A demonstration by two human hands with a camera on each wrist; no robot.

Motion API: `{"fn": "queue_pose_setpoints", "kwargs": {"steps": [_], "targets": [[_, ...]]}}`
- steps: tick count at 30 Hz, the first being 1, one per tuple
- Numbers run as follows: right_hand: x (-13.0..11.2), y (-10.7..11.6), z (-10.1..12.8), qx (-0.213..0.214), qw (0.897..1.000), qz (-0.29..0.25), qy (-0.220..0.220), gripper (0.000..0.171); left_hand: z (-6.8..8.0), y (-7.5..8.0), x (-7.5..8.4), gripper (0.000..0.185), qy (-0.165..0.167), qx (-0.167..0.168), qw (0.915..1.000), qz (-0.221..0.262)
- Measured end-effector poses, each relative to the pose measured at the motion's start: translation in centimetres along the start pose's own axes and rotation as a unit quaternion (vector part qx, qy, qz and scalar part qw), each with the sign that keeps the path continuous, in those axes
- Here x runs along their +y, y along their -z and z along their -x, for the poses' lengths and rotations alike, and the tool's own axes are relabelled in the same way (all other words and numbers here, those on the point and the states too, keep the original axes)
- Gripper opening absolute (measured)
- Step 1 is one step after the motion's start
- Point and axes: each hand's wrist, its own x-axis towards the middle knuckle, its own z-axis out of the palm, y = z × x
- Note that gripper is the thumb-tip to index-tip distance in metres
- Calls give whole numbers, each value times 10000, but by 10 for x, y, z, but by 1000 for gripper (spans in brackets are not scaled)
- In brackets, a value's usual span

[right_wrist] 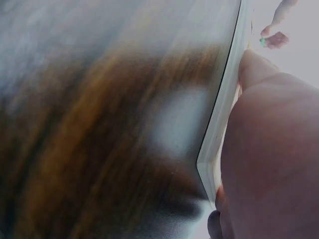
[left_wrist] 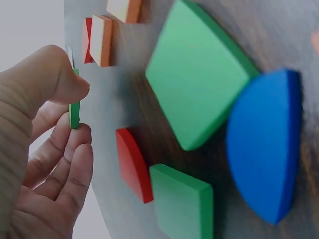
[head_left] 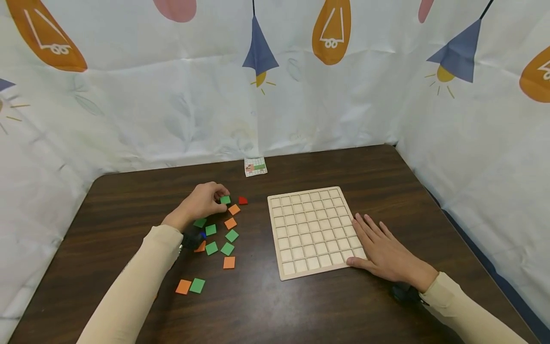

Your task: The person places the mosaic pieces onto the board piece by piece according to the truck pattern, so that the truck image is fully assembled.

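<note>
My left hand [head_left: 202, 203] pinches a small green square tile [head_left: 225, 199] at the far end of a scatter of tiles. In the left wrist view the thumb and fingertips [left_wrist: 79, 134] grip that green tile [left_wrist: 74, 109] edge-on, just off the table. A pale wooden grid board [head_left: 311, 229] with empty square cells lies at the centre right. My right hand [head_left: 382, 253] lies flat with straight fingers on the board's near right corner; in the right wrist view the thumb presses the board's edge [right_wrist: 219, 124].
Several green and orange square tiles [head_left: 211, 248] lie loose left of the board, with a red piece [head_left: 243, 200] and a blue piece [left_wrist: 266, 149] among them. A small printed card [head_left: 255, 166] sits at the table's back edge. Patterned cloth walls enclose the dark wooden table [head_left: 301, 306].
</note>
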Motion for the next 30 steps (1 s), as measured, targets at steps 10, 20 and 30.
{"fn": "queue_pose_setpoints", "kwargs": {"steps": [10, 20, 30], "targets": [[2, -1, -1, 30, 10000, 32, -6, 101, -2, 1, 17, 36, -111, 187, 9998, 16], [1, 0, 1, 161, 9998, 109, 79, 98, -4, -1, 34, 38, -189, 235, 9995, 33], [2, -1, 1, 54, 9999, 87, 42, 99, -12, -10, 49, 37, -385, 256, 9988, 175]]}}
